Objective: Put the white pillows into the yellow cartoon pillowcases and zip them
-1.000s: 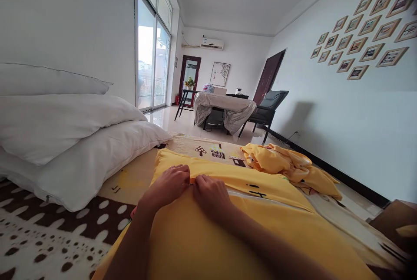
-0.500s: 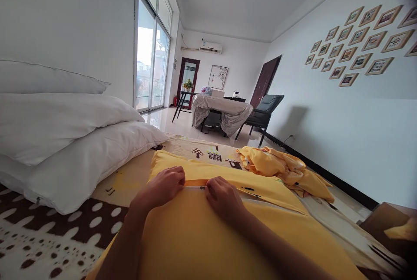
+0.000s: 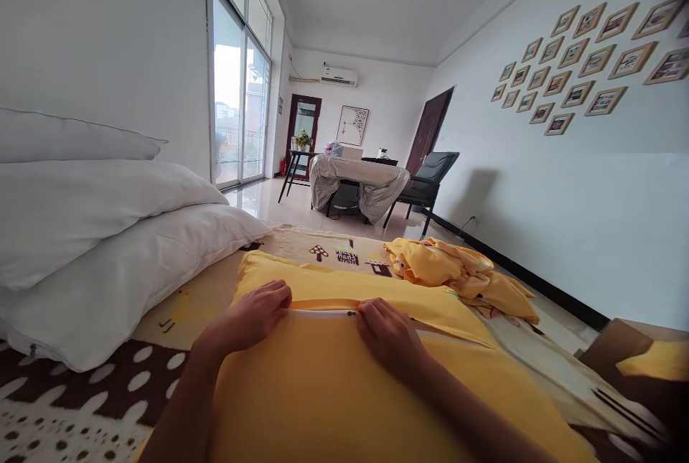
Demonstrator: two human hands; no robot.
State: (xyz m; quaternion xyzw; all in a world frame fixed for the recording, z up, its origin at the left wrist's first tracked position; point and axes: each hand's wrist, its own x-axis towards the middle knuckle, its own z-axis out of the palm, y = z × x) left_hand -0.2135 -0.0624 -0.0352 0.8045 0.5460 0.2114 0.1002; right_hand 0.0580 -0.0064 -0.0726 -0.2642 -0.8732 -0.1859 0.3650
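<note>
A stuffed yellow pillowcase lies in front of me on the bed, with a zipper running across it under a fabric flap. My left hand is closed on the pillowcase fabric at the zipper's left end. The fingers of my right hand pinch the zipper pull, mostly hidden under them; the small dark slider shows just left of the fingertips. Between my hands the zipper's white line is straight. Right of my right hand, the flap stands apart from a pale strip beneath it.
White pillows are stacked on the left. A crumpled yellow cloth lies on the patterned bed cover at the far right. A cardboard box stands at the right edge. Beyond are a covered table and a black chair.
My right hand has slid right along the zipper with the slider, and the straight white stretch between my hands is longer. My left hand keeps its hold. The view has shifted slightly.
</note>
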